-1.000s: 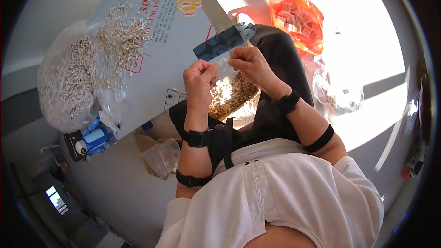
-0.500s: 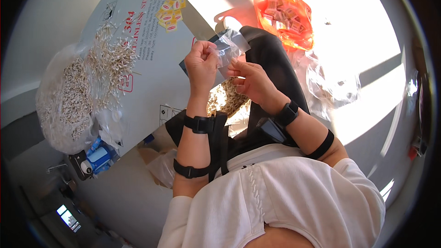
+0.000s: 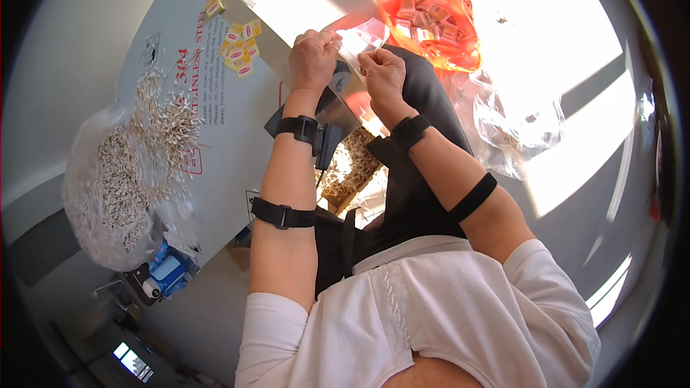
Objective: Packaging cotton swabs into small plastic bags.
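Between my hands is a small transparent plastic bag (image 3: 366, 34), held up over my lap and bright with sunlight. My left hand (image 3: 313, 62) is closed, pinching one edge of it. On its other side my right hand (image 3: 384, 79) has its fingers closed on the lower right edge. Whether anything lies inside the bag cannot be made out. Below my forearms, between my legs, a box of cotton swabs (image 3: 350, 165) shows in part. Several small yellow and white packets (image 3: 241, 50) lie on the table to the left of my left hand, with a little yellow box (image 3: 215, 6) beyond them.
The grey printed table (image 3: 226, 144) is at my left. Loose cotton swabs (image 3: 167, 126) are heaped there beside a big plastic bag of swabs (image 3: 118, 187). An orange bag (image 3: 467, 43) holding small boxes sits beyond my right leg. Crumpled transparent bags (image 3: 521, 118) lie right of it.
Both hands have moved farther from my body with the plastic bag, and my arms are straighter. My right hand's fingers, spread before, have closed on the bag's edge. The view has shifted slightly.
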`<state>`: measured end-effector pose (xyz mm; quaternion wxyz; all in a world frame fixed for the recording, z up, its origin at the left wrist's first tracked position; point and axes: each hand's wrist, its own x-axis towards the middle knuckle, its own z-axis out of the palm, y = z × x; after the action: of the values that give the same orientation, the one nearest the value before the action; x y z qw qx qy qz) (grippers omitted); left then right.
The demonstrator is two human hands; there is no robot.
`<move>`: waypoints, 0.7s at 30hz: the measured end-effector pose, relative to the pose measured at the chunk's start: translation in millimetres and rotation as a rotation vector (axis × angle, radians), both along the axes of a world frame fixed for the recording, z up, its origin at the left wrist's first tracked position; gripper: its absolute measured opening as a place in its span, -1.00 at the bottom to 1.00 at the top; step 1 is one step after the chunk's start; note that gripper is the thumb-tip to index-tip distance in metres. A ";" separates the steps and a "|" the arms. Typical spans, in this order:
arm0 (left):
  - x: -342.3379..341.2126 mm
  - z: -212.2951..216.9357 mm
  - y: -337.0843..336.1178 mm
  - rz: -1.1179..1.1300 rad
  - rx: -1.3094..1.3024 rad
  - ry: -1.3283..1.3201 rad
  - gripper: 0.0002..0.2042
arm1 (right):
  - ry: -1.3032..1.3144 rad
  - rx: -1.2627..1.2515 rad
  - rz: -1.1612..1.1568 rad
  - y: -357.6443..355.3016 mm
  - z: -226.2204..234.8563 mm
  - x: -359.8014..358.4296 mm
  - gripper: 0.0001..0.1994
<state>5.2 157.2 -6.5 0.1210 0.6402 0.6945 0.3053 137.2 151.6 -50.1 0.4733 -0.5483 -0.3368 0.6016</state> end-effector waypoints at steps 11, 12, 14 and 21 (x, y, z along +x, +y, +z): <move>-9.3 -14.1 -3.1 -0.078 0.031 0.250 -0.84 | -0.203 0.015 -0.007 -5.1 -19.4 -6.7 -0.84; -9.7 -12.7 -4.8 -0.086 0.022 0.242 -0.83 | -0.164 0.001 -0.004 -7.4 -18.0 -6.5 -0.85; -10.4 -9.7 -8.8 -0.094 0.018 0.233 -0.82 | -0.127 -0.007 -0.002 -11.7 -14.0 -5.9 -0.85; -25.3 0.6 -24.9 -0.176 0.005 0.272 -0.84 | 0.082 -0.149 0.074 -27.1 11.4 -2.9 -0.87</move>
<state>-20.1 132.3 -5.9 0.0504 0.7344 0.6448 0.2058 134.3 124.4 -38.7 0.4221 -0.5441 -0.2914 0.6640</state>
